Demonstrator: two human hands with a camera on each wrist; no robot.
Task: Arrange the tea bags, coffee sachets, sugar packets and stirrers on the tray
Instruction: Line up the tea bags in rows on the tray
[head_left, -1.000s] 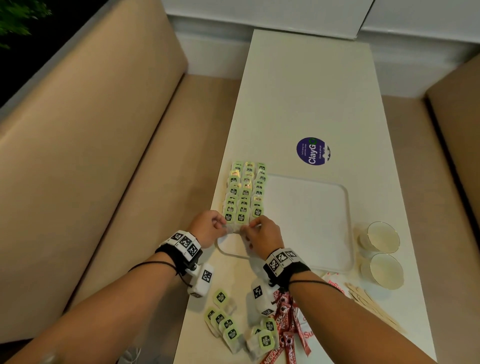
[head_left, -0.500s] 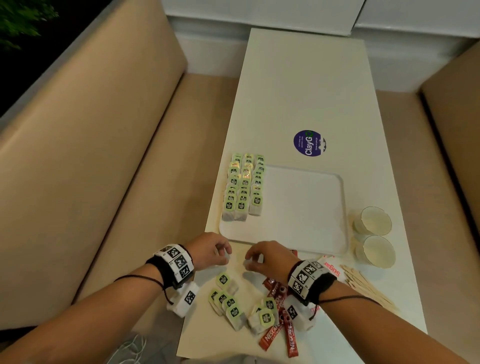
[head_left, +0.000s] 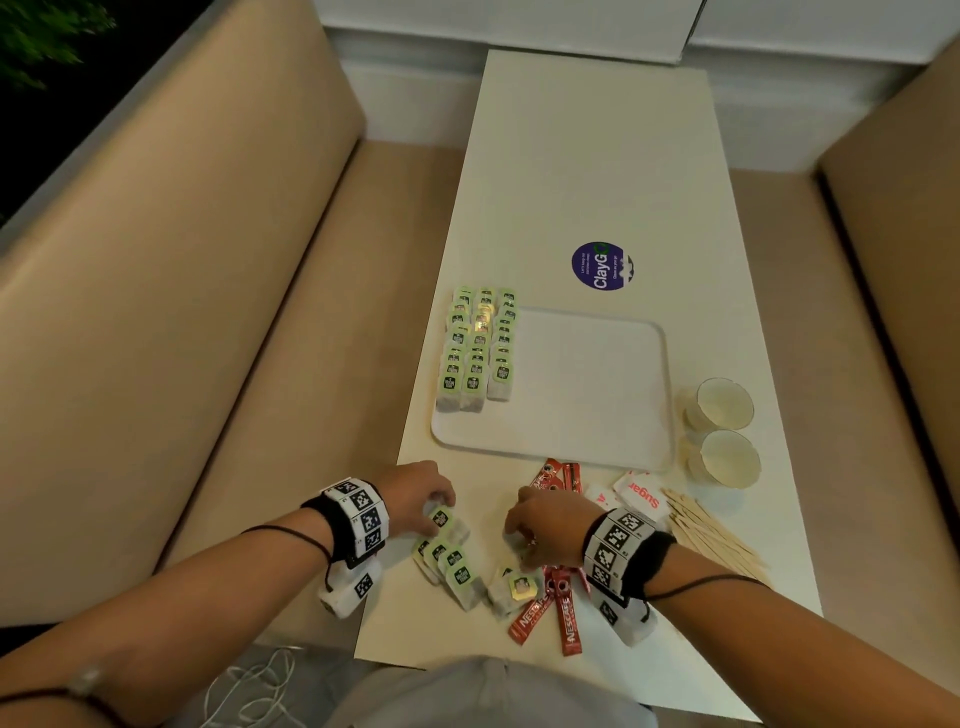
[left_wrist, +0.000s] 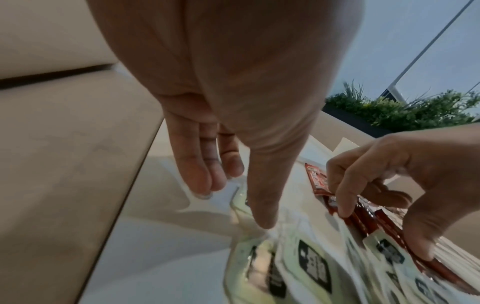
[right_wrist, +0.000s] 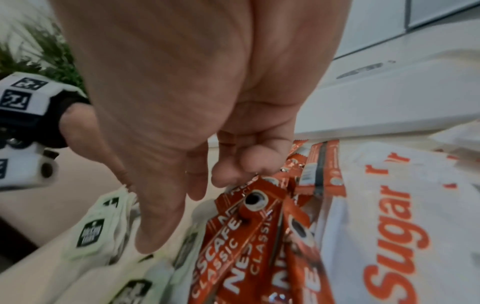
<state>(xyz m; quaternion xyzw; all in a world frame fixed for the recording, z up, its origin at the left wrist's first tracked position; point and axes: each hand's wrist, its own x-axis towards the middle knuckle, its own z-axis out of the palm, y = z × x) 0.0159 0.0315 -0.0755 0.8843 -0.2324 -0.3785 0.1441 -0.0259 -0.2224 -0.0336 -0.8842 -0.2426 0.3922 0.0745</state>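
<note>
Three rows of green-labelled tea bags (head_left: 478, 348) lie on the left part of the white tray (head_left: 597, 395). Loose tea bags (head_left: 449, 564) lie at the table's near edge. My left hand (head_left: 441, 506) pinches one tea bag (head_left: 440, 518) there, between thumb and fingertips (left_wrist: 205, 185). My right hand (head_left: 514, 532) reaches down just to its right, index and thumb set on either side of another tea bag (left_wrist: 387, 250). Red coffee sachets (right_wrist: 233, 230) lie under that hand. Beside it are sugar packets (head_left: 641, 496) and wooden stirrers (head_left: 711, 535).
Two paper cups (head_left: 724, 405) stand right of the tray. A round purple sticker (head_left: 602, 266) lies beyond it on the white table (head_left: 597, 156). Beige bench seats (head_left: 234, 312) run along both sides. The left hand works close to the table's left edge.
Both hands have drawn back from the tray's near-left corner to the loose pile at the table's near edge and come down onto tea bags there.
</note>
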